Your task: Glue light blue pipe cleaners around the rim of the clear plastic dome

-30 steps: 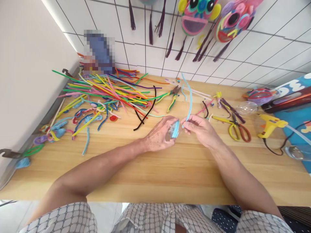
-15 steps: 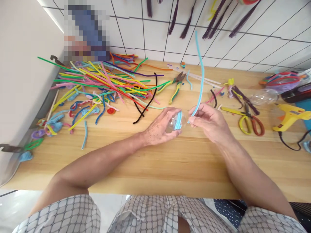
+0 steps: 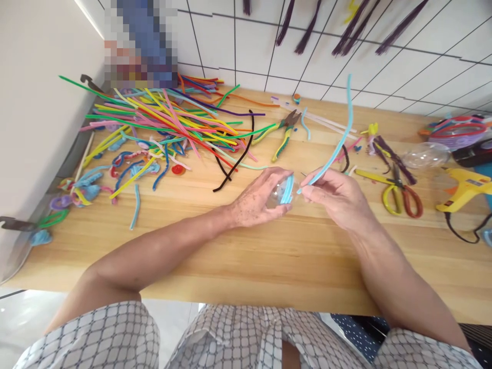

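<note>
My left hand (image 3: pixel 258 199) is closed round a clear plastic ball (image 3: pixel 276 193), thumb below and fingers above. Light blue pipe cleaner strips (image 3: pixel 287 189) wrap the ball in side-by-side bands. Between the thumb and fingers of my right hand (image 3: pixel 331 193) is pinched one end of a light blue pipe cleaner (image 3: pixel 343 142). Its long free part rises away to the upper right in a curve. The pinched tip is close to the right side of the ball; whether it touches, I cannot tell.
A heap of coloured pipe cleaners (image 3: pixel 169 125) spreads over the back left of the wooden table (image 3: pixel 230 261). Pliers (image 3: pixel 283 136) lie beyond my hands. To the right are scissors (image 3: pixel 400 192), another clear ball (image 3: pixel 427 155) and a yellow glue gun (image 3: pixel 463 188) with its cord.
The free end of the pipe cleaner in my right hand has swung over to the right and leans lower. Both hands keep their hold. The camera view has shifted slightly.
</note>
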A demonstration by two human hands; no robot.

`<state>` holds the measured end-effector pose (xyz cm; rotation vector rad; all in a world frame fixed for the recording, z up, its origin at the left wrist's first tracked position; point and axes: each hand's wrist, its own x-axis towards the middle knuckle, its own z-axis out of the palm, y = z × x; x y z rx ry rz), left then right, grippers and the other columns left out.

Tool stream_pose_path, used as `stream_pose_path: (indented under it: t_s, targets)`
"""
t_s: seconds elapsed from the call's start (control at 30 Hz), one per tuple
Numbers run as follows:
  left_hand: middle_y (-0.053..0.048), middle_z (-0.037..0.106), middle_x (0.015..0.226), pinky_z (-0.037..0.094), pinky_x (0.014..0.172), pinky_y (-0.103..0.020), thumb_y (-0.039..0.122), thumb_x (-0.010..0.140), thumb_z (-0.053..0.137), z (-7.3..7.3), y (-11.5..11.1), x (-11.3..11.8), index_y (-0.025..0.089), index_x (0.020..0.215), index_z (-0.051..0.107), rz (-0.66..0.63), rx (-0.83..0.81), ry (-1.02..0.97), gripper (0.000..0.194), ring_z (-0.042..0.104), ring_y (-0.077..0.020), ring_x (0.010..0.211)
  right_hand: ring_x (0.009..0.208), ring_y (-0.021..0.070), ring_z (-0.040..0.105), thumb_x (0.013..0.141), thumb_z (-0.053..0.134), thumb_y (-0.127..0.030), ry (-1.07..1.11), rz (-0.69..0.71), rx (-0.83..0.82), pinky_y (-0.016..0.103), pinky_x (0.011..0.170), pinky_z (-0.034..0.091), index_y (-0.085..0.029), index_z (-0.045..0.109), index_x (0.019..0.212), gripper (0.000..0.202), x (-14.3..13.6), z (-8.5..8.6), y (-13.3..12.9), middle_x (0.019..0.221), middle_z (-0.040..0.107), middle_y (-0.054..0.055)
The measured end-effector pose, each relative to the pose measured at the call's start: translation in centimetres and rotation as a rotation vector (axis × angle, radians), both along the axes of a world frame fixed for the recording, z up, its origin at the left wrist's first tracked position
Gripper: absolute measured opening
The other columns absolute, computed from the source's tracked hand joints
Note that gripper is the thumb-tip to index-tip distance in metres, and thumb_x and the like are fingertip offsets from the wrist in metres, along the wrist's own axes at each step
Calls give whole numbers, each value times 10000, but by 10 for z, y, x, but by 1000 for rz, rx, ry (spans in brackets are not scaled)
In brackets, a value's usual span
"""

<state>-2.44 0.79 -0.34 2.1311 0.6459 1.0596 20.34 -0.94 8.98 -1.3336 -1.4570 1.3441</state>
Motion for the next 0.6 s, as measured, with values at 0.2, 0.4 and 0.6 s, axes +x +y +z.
stream_pose_path:
  t_s: [0.2, 0.4, 0.6]
  targets:
    - [-215, 556, 1576, 558, 1228, -571, 498, 1030, 730, 2, 0, -1, 226, 1667, 409, -5, -21, 27, 764, 585, -362, 1483, 835, 209, 706, 804, 947, -632, -92, 46, 33, 355, 796, 610, -260, 812, 888, 405, 1, 4, -1, 885, 775, 30]
    - [-216, 563, 1580, 542, 1240, -583, 496, 1025, 727, 4, 0, -1, 227, 1665, 421, -13, -38, 38, 758, 574, -372, 1490, 822, 211, 703, 815, 938, -647, -139, 85, 40, 355, 774, 609, -255, 834, 897, 414, 2, 0, -3, 881, 770, 35]
    - [-214, 567, 1580, 555, 1224, -577, 475, 1028, 722, 3, 0, -1, 233, 1667, 402, -10, -8, 35, 755, 580, -363, 1480, 783, 205, 682, 833, 919, -663, -183, 88, 88, 346, 715, 573, -260, 844, 892, 414, 1, -3, -3, 871, 764, 37]
